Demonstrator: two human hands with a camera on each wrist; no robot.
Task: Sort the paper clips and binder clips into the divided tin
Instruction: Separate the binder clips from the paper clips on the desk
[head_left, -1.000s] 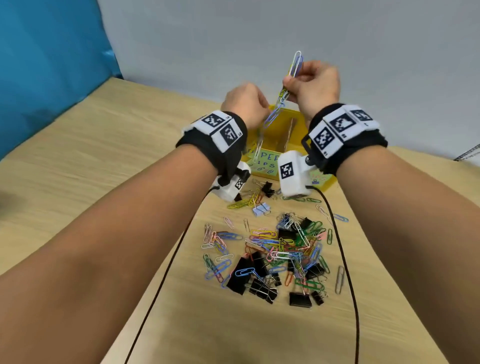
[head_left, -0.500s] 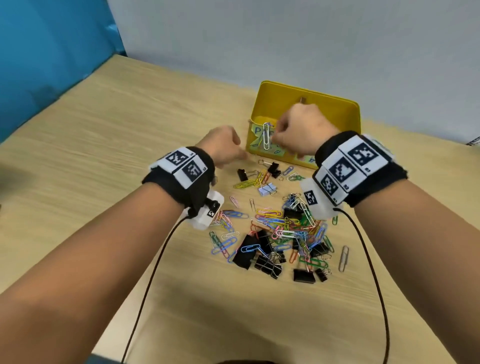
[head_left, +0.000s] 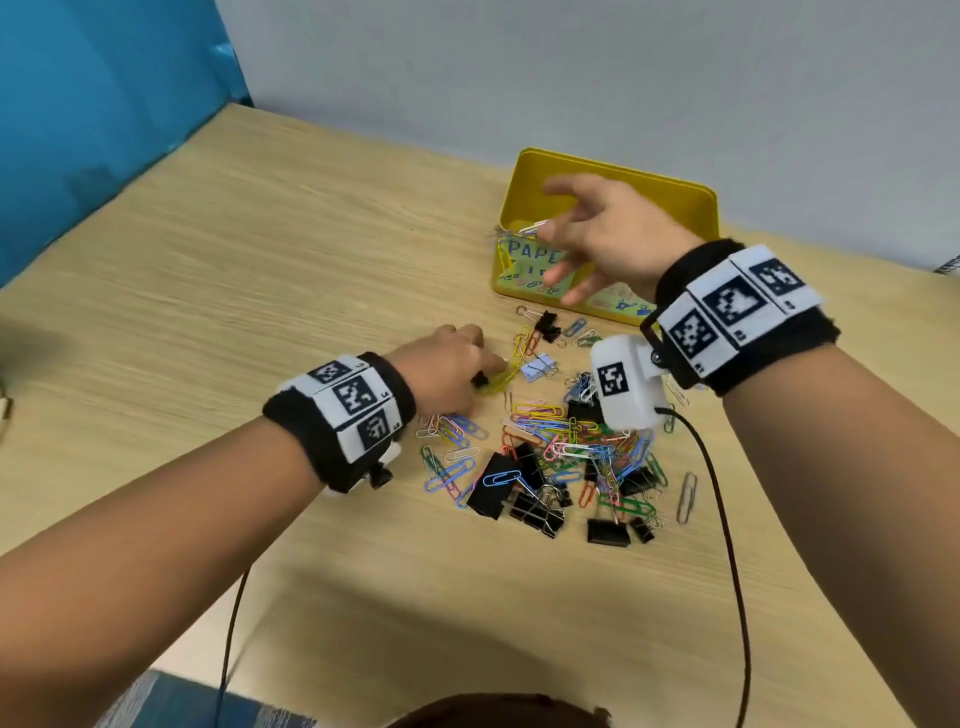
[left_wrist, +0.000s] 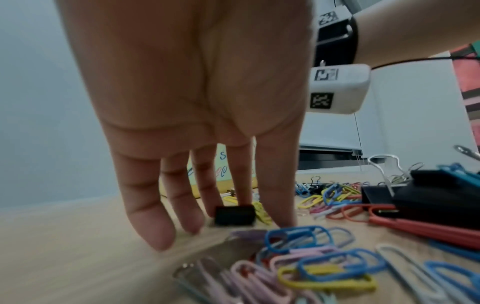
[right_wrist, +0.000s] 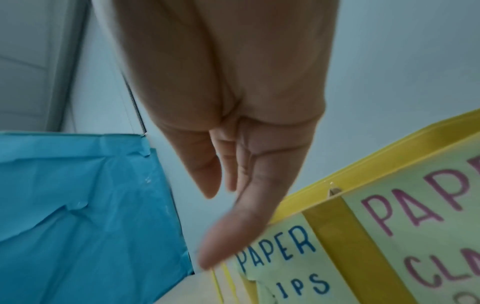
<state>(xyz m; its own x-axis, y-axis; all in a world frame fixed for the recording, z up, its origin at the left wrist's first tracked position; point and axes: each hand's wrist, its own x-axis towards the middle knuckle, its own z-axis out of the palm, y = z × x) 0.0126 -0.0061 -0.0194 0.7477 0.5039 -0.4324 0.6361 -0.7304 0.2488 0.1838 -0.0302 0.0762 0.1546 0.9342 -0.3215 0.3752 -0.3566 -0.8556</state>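
The yellow divided tin (head_left: 623, 171) stands at the back right of the table, its front left label reading PAPER CLIPS (right_wrist: 285, 257). My right hand (head_left: 566, 239) hovers over the tin's front left part with fingers spread and holds nothing. A silver paper clip (head_left: 532, 227) lies at the rim there, and yellow clips (head_left: 501, 257) hang over the front wall. My left hand (head_left: 467, 374) is down on the table, its fingertips pinching a small black binder clip (left_wrist: 235, 215) beside yellow paper clips (head_left: 511, 364). The main pile of coloured paper clips (head_left: 561, 441) and black binder clips (head_left: 530, 499) lies between my wrists.
A light blue binder clip (head_left: 540, 366) and a black one (head_left: 545, 325) lie just before the tin. One silver paper clip (head_left: 687, 496) sits apart at the right. Black cables (head_left: 727, 545) run from both wrist cameras towards me. A blue panel (head_left: 104, 104) stands at the left.
Both hands came down from holding linked paper clips in the air. The right hand has let go at the tin and spread open. The left hand dropped to the table onto the black binder clip.
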